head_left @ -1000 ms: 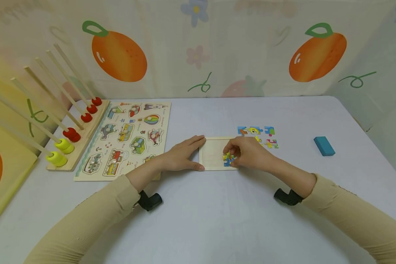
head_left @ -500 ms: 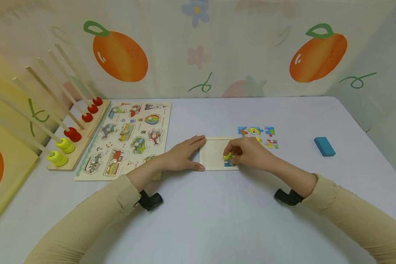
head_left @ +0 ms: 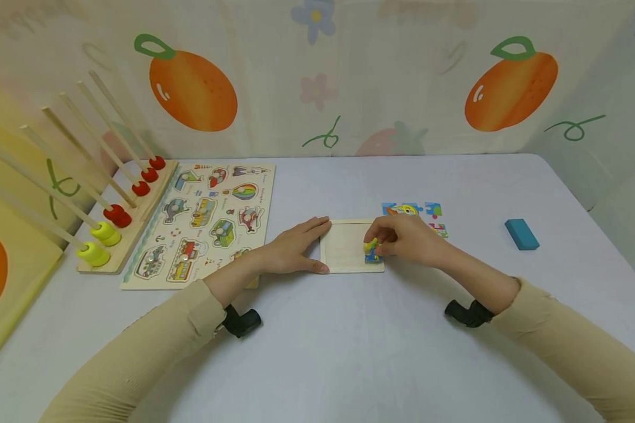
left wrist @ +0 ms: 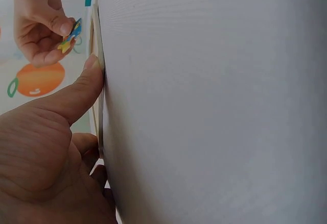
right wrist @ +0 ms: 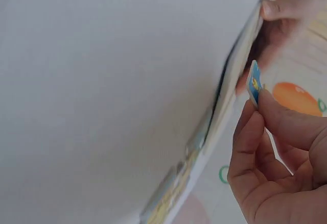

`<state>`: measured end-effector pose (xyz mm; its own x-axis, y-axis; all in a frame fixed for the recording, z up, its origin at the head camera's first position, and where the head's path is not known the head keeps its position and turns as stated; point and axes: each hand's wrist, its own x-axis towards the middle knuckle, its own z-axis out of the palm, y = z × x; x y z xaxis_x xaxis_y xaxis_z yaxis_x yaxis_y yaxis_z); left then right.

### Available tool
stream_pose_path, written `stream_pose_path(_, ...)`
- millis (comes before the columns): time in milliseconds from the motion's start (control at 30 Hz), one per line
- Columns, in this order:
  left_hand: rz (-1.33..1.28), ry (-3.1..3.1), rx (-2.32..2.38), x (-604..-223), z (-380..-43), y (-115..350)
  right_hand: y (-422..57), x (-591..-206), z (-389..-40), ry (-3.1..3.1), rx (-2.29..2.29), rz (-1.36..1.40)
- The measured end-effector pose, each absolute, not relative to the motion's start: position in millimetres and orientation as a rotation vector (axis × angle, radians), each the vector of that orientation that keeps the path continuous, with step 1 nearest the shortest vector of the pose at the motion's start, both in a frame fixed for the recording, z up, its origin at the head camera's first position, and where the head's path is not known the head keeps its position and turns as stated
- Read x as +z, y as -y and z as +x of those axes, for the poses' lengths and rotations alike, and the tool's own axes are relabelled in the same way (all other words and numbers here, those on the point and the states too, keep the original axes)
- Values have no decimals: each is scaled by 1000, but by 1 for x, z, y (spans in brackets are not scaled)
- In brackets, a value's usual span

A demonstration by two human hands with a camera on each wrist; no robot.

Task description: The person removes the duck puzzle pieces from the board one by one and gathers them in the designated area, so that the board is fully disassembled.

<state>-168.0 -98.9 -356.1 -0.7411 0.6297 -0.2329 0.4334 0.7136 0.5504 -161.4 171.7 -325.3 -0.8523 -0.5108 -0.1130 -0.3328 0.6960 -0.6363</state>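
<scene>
A small wooden puzzle tray (head_left: 344, 247) lies on the table in front of me. My left hand (head_left: 293, 247) rests along its left side, fingers fairly straight, thumb touching the near corner. Over the tray's right end, my right hand (head_left: 410, 241) pinches a blue and yellow jigsaw piece (head_left: 372, 251) between thumb and fingertips. The right wrist view shows that piece (right wrist: 254, 83) raised and tilted, apart from the tray. Behind the right hand lie several jigsaw pieces (head_left: 433, 210), partly hidden by it.
A peg puzzle board (head_left: 206, 235) with vehicle pictures lies to the left. Beside it stands a wooden rack (head_left: 153, 202) of tall pegs with red and yellow beads. A teal block (head_left: 521, 234) sits at the right. A patterned cloth hangs behind the table.
My right hand has lifted slightly and shifted a little right with the jigsaw piece in its pinch. More of the loose pieces behind it are covered. My left hand stays put.
</scene>
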Motion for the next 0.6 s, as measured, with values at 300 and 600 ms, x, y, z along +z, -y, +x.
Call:
stream_pose_path(300,821,-2518,654,-356,-168,99,-192,-312,-163,-2621,-914,-613)
stream_pose_path(600,817,-2519,644,-355,-167,98,-208,-307,-163,-2662,-891,-528)
